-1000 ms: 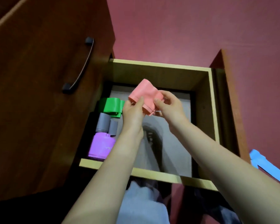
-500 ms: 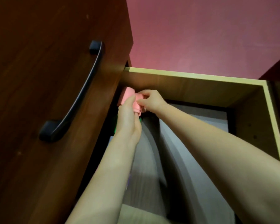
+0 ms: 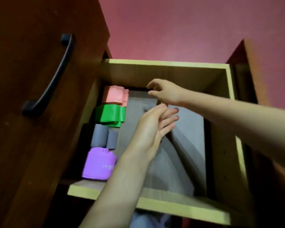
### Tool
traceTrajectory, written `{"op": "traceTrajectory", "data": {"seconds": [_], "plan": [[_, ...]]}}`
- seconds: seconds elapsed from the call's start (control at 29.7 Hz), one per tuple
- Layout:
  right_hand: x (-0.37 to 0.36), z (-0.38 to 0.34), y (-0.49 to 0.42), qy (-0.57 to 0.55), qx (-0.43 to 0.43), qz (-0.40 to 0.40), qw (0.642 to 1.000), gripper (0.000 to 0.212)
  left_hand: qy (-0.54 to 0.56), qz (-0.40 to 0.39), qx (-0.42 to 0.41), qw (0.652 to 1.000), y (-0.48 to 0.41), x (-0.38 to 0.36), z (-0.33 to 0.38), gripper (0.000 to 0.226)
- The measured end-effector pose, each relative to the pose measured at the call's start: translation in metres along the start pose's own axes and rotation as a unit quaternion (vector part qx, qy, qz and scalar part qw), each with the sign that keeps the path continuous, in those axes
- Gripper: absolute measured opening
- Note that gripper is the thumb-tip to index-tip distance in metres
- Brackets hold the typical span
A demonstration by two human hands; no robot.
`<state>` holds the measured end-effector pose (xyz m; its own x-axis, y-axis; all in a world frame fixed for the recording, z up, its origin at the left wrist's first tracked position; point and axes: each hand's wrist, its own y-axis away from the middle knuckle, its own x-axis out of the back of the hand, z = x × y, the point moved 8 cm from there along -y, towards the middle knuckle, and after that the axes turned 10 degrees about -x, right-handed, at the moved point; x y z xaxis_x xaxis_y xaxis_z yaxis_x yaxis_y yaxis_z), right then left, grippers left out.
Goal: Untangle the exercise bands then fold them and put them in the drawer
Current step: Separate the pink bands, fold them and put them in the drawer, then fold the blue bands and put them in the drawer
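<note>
Here, pink band [image 3: 115, 95] in drawer [image 3: 163, 63], clear of left grip [image 3: 153, 127], right grip [image 3: 166, 93], both loose

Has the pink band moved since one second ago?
Yes. Then held above the middle of the drawer, the pink band now lies in its far left corner, just beyond the green band.

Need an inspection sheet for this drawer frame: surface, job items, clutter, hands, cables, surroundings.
Surface: open drawer, light wood walls, grey bottom.
Job's things: pink band, green band, grey band and purple band, all folded, in a row along the drawer's left wall, pink farthest in.
Clutter: nothing seen.
Hands: left hand open, fingers straight; right hand relaxed; both empty, over the drawer.
Cables: nothing seen.
Surroundings: brown cabinet front with black handle at left; red surface beyond.
</note>
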<state>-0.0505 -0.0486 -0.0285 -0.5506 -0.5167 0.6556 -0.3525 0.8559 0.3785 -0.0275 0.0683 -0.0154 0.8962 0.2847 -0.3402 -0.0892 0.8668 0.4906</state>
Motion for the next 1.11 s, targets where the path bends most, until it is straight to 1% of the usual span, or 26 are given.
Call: {"op": "traceTrajectory", "data": {"seconds": [0.07, 0.1, 0.13, 0.17, 0.2, 0.24, 0.27, 0.3, 0.34, 0.37, 0.4, 0.44, 0.47, 0.54, 0.64, 0.71, 0.77, 0.81, 0.87, 1.01, 1.04, 1.11], "plan": [[0.033, 0.000, 0.038, -0.001, 0.020, -0.036, 0.999, 0.026, -0.036, -0.051, -0.009, 0.998, 0.017, -0.023, 0.001, 0.019], [0.053, 0.002, 0.064, -0.011, 0.034, -0.044, 0.998, 0.021, -0.049, -0.083, -0.014, 0.995, 0.027, -0.040, 0.000, 0.019], [0.078, 0.008, 0.093, -0.017, 0.052, -0.033, 0.998, 0.018, -0.063, -0.114, -0.014, 0.991, 0.038, -0.060, -0.004, 0.020], [0.102, 0.016, 0.119, -0.023, 0.071, -0.006, 0.997, 0.017, -0.074, -0.134, -0.017, 0.988, 0.049, -0.076, -0.007, 0.020], [0.133, 0.037, 0.151, -0.031, 0.069, 0.043, 0.996, 0.017, -0.088, -0.160, -0.014, 0.983, 0.060, -0.103, -0.016, 0.021], [0.156, 0.056, 0.173, -0.053, 0.068, 0.101, 0.991, 0.016, -0.098, -0.171, -0.020, 0.980, 0.068, -0.117, -0.020, 0.021], [0.178, 0.087, 0.195, -0.105, 0.044, 0.177, 0.978, 0.016, -0.105, -0.179, -0.026, 0.978, 0.074, -0.131, -0.026, 0.021], [0.196, 0.133, 0.222, -0.187, -0.006, 0.258, 0.948, 0.016, -0.116, -0.196, -0.023, 0.973, 0.082, -0.150, -0.036, 0.022], [0.200, 0.189, 0.250, -0.260, -0.080, 0.329, 0.904, 0.016, -0.132, -0.215, -0.019, 0.967, 0.091, -0.167, -0.049, 0.024], [0.190, 0.240, 0.275, -0.308, -0.152, 0.377, 0.860, 0.018, -0.151, -0.232, -0.015, 0.961, 0.099, -0.177, -0.062, 0.025], [0.171, 0.294, 0.307, -0.334, -0.238, 0.400, 0.819, 0.022, -0.176, -0.258, -0.006, 0.950, 0.109, -0.195, -0.081, 0.025], [0.144, 0.339, 0.338, -0.359, -0.309, 0.405, 0.782, 0.026, -0.201, -0.284, 0.003, 0.938, 0.118, -0.209, -0.100, 0.025], [0.114, 0.369, 0.361, -0.383, -0.357, 0.394, 0.755, 0.026, -0.215, -0.301, 0.005, 0.929, 0.122, -0.216, -0.112, 0.026], [0.060, 0.411, 0.404, -0.429, -0.425, 0.371, 0.705, 0.023, -0.241, -0.333, 0.023, 0.911, 0.131, -0.236, -0.139, 0.025], [0.006, 0.442, 0.438, -0.465, -0.474, 0.359, 0.656, 0.030, -0.282, -0.347, 0.045, 0.893, 0.126, -0.256, -0.163, 0.021], [-0.017, 0.463, 0.450, -0.481, -0.495, 0.359, 0.628, 0.031, -0.305, -0.335, 0.067, 0.889, 0.112, -0.273, -0.186, 0.021], [-0.033, 0.478, 0.446, -0.491, -0.504, 0.358, 0.614, 0.032, -0.315, -0.315, 0.098, 0.890, 0.093, -0.285, -0.210, 0.021], [-0.035, 0.482, 0.437, -0.496, -0.502, 0.357, 0.613, 0.033, -0.319, -0.301, 0.112, 0.892, 0.085, -0.287, -0.221, 0.020], [-0.041, 0.496, 0.415, -0.512, -0.490, 0.345, 0.615, 0.032, -0.346, -0.281, 0.150, 0.883, 0.070, -0.289, -0.254, 0.017], [-0.050, 0.529, 0.362, -0.499, -0.471, 0.335, 0.646, 0.027, -0.384, -0.259, 0.187, 0.866, 0.040, -0.278, -0.320, 0.012], [-0.048, 0.529, 0.351, -0.484, -0.465, 0.332, 0.663, 0.025, -0.388, -0.248, 0.189, 0.867, 0.037, -0.272, -0.325, 0.014], [-0.056, 0.545, 0.330, -0.450, -0.461, 0.336, 0.687, 0.028, -0.393, -0.234, 0.205, 0.866, 0.027, -0.259, -0.352, 0.016]]}}
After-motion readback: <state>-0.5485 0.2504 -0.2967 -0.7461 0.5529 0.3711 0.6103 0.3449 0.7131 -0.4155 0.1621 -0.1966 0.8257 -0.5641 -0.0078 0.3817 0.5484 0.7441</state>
